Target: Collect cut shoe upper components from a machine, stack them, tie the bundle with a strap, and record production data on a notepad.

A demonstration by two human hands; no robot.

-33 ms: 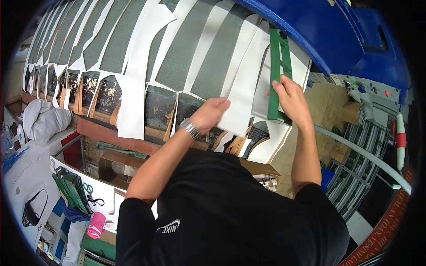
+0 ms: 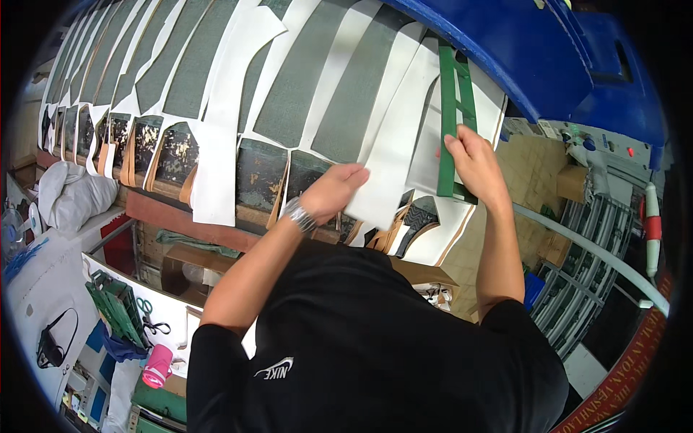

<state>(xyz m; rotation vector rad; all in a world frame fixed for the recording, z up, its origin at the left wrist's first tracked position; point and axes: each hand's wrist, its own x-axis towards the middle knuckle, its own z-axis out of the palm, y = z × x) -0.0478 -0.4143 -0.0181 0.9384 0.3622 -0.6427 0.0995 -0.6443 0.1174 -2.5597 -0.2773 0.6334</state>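
Near the middle, my left hand [image 2: 336, 191] pinches the edge of a long white cut strip [image 2: 390, 166] close to its near end. The strip runs away from me over the dark green work surface [image 2: 289, 94]. To the right, my right hand [image 2: 474, 162] is closed round a green metal frame [image 2: 447, 130], which looks like a cutting die with crossbars. This frame rests on white sheet material [image 2: 451, 231] at the surface's right end. Another long white piece [image 2: 216, 155] lies left of my left hand. My right fingertips are partly hidden behind the frame.
A large blue machine body [image 2: 520, 50] overhangs the far right side. White offcut webbing drapes over the near edge. On the left, a white table [image 2: 58, 260] bears another green frame [image 2: 115, 317], scissors [image 2: 155, 328] and a pink cylinder [image 2: 157, 366]. Metal rollers [image 2: 577, 289] stand at right.
My left hand has drawn the white strip slightly toward me and left, so its near end sits lower. My right hand and the green frame have barely shifted.
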